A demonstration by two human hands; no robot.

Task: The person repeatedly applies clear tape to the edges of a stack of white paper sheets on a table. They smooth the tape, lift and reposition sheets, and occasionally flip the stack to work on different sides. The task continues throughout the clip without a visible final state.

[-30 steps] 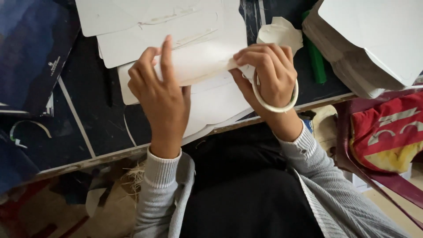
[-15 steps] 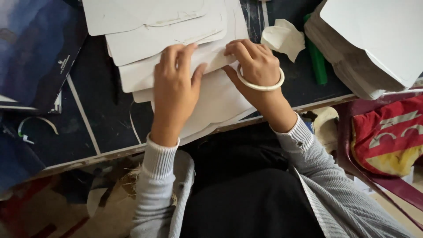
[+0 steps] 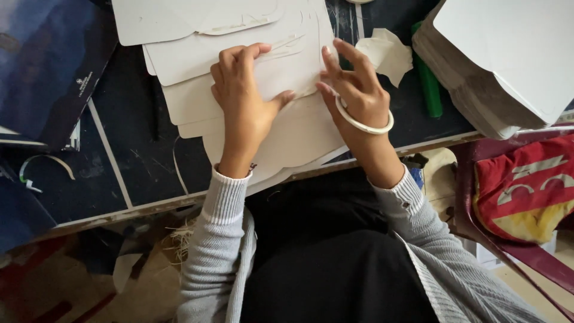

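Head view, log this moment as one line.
left hand: flat on card sheets | right hand: fingertips on same sheets | table: dark

Grey ribbed-knit cardigan sleeves with snug cuffs on both arms, open over a black top or lap garment. Right hand (image 3: 353,90) wrist has a white bangle (image 3: 363,124). Left hand (image 3: 245,101) bare

Single head-worn view, looking steeply down, close over the dark table (image 3: 119,167) edge
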